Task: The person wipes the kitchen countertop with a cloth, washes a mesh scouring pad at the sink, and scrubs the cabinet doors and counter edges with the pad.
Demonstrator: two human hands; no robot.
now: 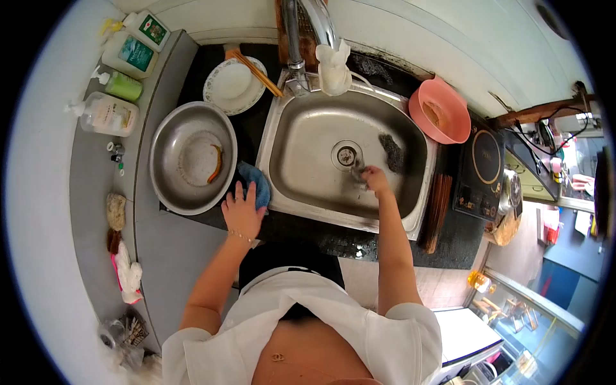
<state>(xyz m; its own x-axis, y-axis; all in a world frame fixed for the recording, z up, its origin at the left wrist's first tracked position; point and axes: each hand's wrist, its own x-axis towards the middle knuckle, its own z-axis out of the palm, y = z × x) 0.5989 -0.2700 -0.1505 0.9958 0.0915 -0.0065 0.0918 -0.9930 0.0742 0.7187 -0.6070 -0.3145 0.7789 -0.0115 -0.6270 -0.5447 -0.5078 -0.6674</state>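
A small, blurred grey item [358, 172] is held low in the sink [308, 131], just beside the drain [346, 154]; it seems to be pinched in the fingertips of the right hand [374, 179], though whether it is a scrap or a scrubber cannot be told. The arm is reached down steeply, presumably so that the basin floor can be touched. A dark mesh pad [391, 154] is left against the basin's right side, within easy reach. On the counter at the sink's left edge, a blue cloth [254, 183] is covered in part by the left hand [242, 210], whose fingers are spread rather than closed, probably for support. Farther out, a metal bowl [168, 151] is set to the left and a pink basin [449, 106] beyond the sink's right corner, perhaps so that the sink is kept free.
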